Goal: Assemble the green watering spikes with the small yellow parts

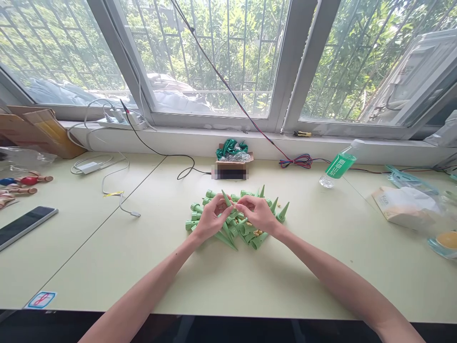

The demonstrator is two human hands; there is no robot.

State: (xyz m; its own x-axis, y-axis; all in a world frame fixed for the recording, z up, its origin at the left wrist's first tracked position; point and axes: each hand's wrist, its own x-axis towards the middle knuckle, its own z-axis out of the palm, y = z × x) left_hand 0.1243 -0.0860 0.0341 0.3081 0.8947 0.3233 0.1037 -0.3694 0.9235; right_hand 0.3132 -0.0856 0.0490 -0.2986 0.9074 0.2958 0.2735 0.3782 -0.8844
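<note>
Over the middle of the table, my left hand [210,217] is closed around a green plastic cone spike [226,197], its pointed end tilted up and away. My right hand [260,214] meets it fingertip to fingertip, closed in a pinch; whatever lies between those fingers is too small to make out. Below both hands spreads a heap of similar green cones [224,240], some pointing up, others lying on their sides with hollow ends showing. Ridged green caps [189,225] form the heap's left edge. Small tan pieces [257,233] lie among the cones near my right wrist.
Behind the heap stands a small cardboard box [232,164] with green wrapping. A water bottle [340,164] tilts at the right, near coiled wire [296,161] and a paper packet [403,205]. On the left are a phone [26,226] and a white cable [124,207].
</note>
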